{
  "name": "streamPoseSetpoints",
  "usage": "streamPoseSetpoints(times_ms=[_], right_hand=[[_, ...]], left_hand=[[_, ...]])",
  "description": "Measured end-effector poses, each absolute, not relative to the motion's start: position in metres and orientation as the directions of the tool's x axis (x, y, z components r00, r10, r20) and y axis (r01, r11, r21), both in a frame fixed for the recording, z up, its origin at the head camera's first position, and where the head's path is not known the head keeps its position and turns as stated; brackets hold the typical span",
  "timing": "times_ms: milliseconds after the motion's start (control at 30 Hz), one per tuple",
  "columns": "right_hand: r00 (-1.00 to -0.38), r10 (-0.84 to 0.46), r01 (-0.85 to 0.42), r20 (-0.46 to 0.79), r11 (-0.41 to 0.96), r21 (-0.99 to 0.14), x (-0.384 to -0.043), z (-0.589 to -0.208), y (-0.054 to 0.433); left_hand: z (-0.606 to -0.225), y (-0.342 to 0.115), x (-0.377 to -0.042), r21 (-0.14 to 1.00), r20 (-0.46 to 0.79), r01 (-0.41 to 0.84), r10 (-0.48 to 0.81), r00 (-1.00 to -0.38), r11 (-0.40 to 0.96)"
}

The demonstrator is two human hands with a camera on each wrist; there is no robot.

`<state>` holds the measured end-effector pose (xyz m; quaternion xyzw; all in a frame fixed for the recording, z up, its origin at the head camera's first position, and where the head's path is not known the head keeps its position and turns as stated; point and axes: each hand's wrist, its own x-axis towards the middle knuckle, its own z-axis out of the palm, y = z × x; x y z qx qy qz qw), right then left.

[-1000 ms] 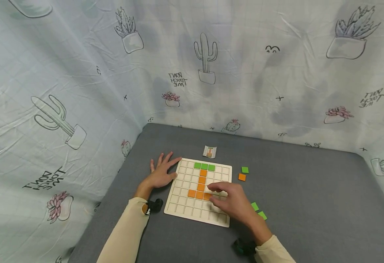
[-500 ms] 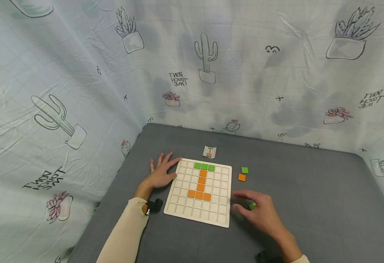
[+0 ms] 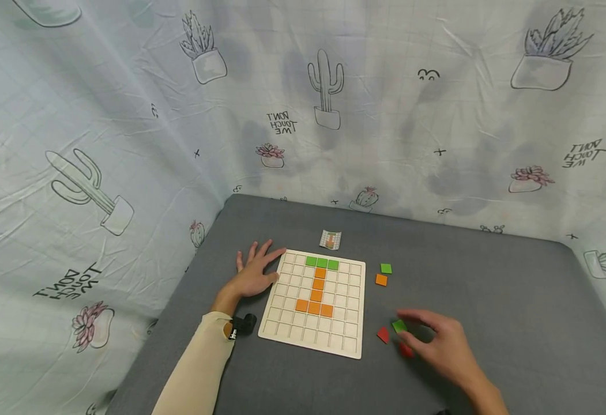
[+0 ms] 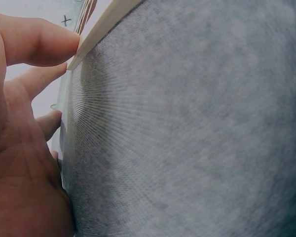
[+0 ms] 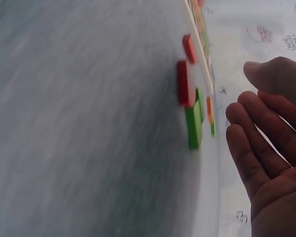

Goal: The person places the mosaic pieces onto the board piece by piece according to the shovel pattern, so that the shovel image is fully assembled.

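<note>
My left hand (image 3: 253, 278) lies spread on the table, thumb and index finger touching the left edge of a square wooden grid board (image 3: 287, 331). In the left wrist view the thumb meets the edge of the board (image 4: 96, 37). On its grid, orange tiles (image 3: 314, 308) and green tiles (image 3: 322, 263) form an I-like shape. My right hand (image 3: 445, 346) hovers right of the board with curved, parted fingers and nothing between them. Close below its fingertips lie a green tile (image 3: 399, 326) and two red pieces (image 3: 383, 335); another green tile (image 5: 193, 128) shows in the right wrist view.
A small pattern card (image 3: 330, 240) lies beyond the board's far edge. To the board's right are a loose green tile (image 3: 386, 268) and an orange tile (image 3: 381, 280). A printed curtain (image 3: 386, 115) stands behind the grey table (image 3: 489, 288).
My right hand has drawn back from over the board's orange tiles to the loose pieces on the right, and red pieces have come into view. The left hand has stayed still.
</note>
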<state>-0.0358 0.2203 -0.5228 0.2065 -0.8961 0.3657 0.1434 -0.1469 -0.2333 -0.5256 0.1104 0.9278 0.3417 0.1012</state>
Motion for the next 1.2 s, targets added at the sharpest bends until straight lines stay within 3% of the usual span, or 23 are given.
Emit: streamPoseSetpoints(times_ms=[1200], right_hand=[[-0.895,-0.312,-0.445,0.319,0.664,-0.6,-0.019,-0.532,0.254]], left_hand=[[-0.524,-0.233,-0.146,0.651,-0.119,0.128,0.268,-0.956,0.748]])
